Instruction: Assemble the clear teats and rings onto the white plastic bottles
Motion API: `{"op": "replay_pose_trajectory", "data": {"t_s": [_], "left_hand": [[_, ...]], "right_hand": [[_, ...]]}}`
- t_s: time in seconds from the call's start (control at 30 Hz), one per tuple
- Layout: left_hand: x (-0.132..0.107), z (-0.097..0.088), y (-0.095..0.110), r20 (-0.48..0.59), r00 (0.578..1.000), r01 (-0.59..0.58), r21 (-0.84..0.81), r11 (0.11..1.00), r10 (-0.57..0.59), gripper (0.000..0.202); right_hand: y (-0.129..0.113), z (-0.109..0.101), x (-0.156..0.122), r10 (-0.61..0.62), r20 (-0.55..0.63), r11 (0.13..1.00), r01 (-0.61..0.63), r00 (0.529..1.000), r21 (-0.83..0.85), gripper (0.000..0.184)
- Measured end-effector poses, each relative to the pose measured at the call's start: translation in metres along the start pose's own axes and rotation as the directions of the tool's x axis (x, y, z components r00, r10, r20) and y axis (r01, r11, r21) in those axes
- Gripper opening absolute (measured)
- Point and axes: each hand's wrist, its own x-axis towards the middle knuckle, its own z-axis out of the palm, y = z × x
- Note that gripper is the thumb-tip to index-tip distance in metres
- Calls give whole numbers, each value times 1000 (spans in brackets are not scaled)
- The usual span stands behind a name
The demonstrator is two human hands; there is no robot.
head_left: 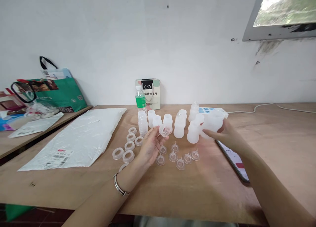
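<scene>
In my left hand (151, 144) is a clear threaded plastic ring (165, 130), pinched between thumb and fingers and raised above the table. My right hand (225, 134) reaches to the right end of a group of milky white, waisted bottles (179, 128), its thumb and fingers around a larger white bottle (214, 120) whose outline is blurred. Below my left hand several clear teats (180, 164) lie on their flanges, tips up. Left of that hand are several loose translucent rings (128, 156), one partly hidden by my forearm.
A white mailing bag (81, 138) lies at the left. Behind the bottles stand a green-labelled water bottle (141, 101) and a paper bag (155, 101). A phone (234, 161) lies under my right forearm, and a white cable (247, 111) runs along the wall.
</scene>
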Motion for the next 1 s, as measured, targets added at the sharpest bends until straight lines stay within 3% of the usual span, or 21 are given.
{"op": "replay_pose_trajectory", "data": {"t_s": [0.1,0.23,0.37,0.5,0.63,0.7,0.77,0.87,0.93,1.0], "left_hand": [[-1,1,-2,-21,1000,-13,1,1000,13,13],[-5,3,-2,3,998,-65,40,997,65,18],[-9,5,-1,55,981,-195,186,963,188,25],[-12,5,-2,181,923,-381,321,867,338,28],[-11,3,-6,238,902,-421,316,850,359,36],[-9,1,-9,241,903,-418,296,859,356,38],[-7,0,-10,257,900,-415,267,870,351,41],[-6,-2,-9,326,898,-379,225,898,297,43],[-7,-3,-8,378,892,-338,197,921,247,42],[-8,-3,-6,399,893,-299,177,938,209,41]], "right_hand": [[-24,27,-13,-89,45,965,97,995,-243,41],[-33,53,-27,-249,139,857,285,958,-430,42],[-29,60,-31,-258,161,797,304,953,-521,41],[-25,61,-33,-300,131,772,321,945,-549,44],[-29,65,-36,-338,100,732,329,936,-597,44],[-33,65,-37,-316,112,756,321,942,-571,43],[-38,64,-38,-248,154,832,292,956,-472,40],[-43,61,-36,-65,282,961,136,957,-240,36],[-45,60,-36,70,405,997,-50,912,-61,33],[-45,60,-36,139,512,973,-214,848,90,31]]}}
